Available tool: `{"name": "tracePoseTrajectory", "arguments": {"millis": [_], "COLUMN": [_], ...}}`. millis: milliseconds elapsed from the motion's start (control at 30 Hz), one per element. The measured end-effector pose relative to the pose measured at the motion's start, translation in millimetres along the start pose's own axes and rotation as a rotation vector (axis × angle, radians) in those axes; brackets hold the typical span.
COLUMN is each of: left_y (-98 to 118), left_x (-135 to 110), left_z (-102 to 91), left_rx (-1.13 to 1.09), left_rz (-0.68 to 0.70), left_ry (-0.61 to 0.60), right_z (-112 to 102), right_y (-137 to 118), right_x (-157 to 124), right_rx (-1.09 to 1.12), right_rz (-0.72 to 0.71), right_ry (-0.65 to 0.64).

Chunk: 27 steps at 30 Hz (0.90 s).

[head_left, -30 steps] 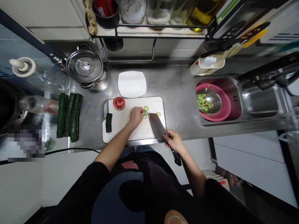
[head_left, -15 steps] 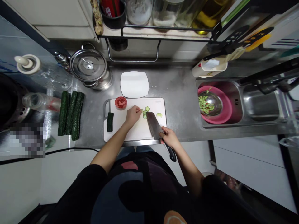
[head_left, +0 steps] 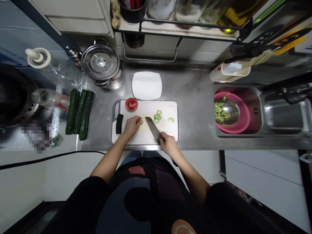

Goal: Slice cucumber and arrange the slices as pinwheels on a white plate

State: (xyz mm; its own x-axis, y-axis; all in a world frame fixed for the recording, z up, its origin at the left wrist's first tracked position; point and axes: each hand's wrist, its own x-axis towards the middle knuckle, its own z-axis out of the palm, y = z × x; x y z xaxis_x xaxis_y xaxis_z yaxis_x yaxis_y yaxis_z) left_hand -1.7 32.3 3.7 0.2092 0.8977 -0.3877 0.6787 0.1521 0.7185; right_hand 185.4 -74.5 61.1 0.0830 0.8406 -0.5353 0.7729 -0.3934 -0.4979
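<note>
Cucumber chunk (head_left: 119, 123) lies on the left part of the cutting board (head_left: 169, 131), seemingly parked clear of the blade. The left hand (head_left: 132, 126) pinches a small cucumber piece (head_left: 141, 122), apparently steadying it; then comes the cleaver (head_left: 153, 130), slices (head_left: 157, 116) just beside, the right hand (head_left: 168, 143) wrapped around its near end.

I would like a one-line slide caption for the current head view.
At a white cutting board, the right hand holds a cleaver while the left hand holds a cucumber piece.
</note>
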Motion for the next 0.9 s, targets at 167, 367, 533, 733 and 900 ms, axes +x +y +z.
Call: {"name": "tracePoseTrajectory", "arguments": {"millis": [167, 367, 533, 733, 900], "left_y": [-4, -15, -34, -42, -42], "left_x": [5, -2, -15, -18, -17], "left_z": [2.9, 4.3, 17.1, 35.2, 37.4], "left_rx": [0.047, 0.156, 0.198, 0.171, 0.155], "left_rz": [0.040, 0.128, 0.236, 0.241, 0.231], "left_ry": [0.051, 0.155, 0.252, 0.400, 0.420], "right_z": [2, 1, -1, 4, 10], "right_y": [-11, -23, -37, -52, -58], "right_x": [2, 2, 0, -11, -16], "right_rx": [-0.126, -0.244, -0.314, -0.406, -0.413], "right_rz": [0.004, 0.049, 0.106, 0.059, 0.076], "right_ry": [-0.053, -0.107, -0.227, -0.273, -0.288]}}
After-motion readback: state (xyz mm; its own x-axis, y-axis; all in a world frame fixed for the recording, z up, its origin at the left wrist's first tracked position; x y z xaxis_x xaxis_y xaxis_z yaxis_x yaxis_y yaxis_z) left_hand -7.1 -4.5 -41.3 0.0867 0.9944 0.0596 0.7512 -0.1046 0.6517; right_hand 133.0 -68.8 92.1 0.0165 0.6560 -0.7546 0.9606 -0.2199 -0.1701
